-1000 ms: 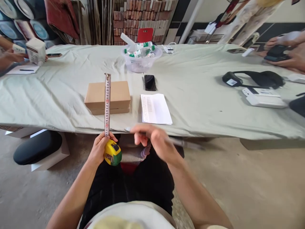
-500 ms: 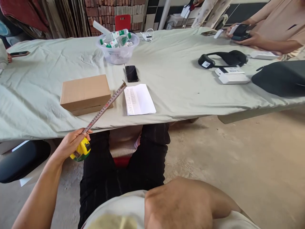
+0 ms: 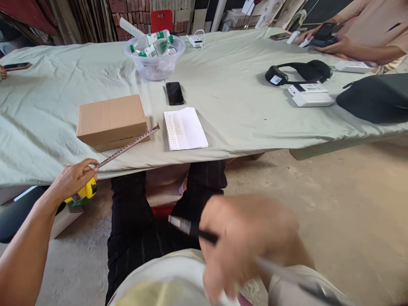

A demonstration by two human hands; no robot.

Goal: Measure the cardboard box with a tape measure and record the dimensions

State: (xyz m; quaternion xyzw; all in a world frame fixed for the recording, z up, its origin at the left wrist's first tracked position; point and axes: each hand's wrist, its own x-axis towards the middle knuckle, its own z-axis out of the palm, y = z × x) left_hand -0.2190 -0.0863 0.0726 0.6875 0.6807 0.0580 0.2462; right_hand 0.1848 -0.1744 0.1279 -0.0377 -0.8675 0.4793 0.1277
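Observation:
At the table's front edge on the left, my left hand (image 3: 74, 177) grips a yellow and green tape measure (image 3: 85, 192). Its extended blade (image 3: 127, 146) slants up to the right, past the front of a closed cardboard box (image 3: 111, 119), with the hooked end in the gap beside the paper. I cannot tell whether the blade touches the box. My right hand (image 3: 245, 238), blurred by motion, is closed around a pen (image 3: 194, 229) above my lap. The pen's dark part with a clear end points left. White paper (image 3: 191, 129) with handwritten columns lies right of the box.
A black phone (image 3: 174, 93) lies behind the paper, and a clear basin (image 3: 155, 63) of plastic bottles stands farther back. Toward the right are a black headset (image 3: 299, 72), white devices (image 3: 312, 98) and a dark case (image 3: 376, 97). Another person's hands (image 3: 341, 44) hold a black device.
My left hand and the tape measure have moved left, and the blade lies lower and flatter. My right hand has risen from my lap, bringing the pen into sight.

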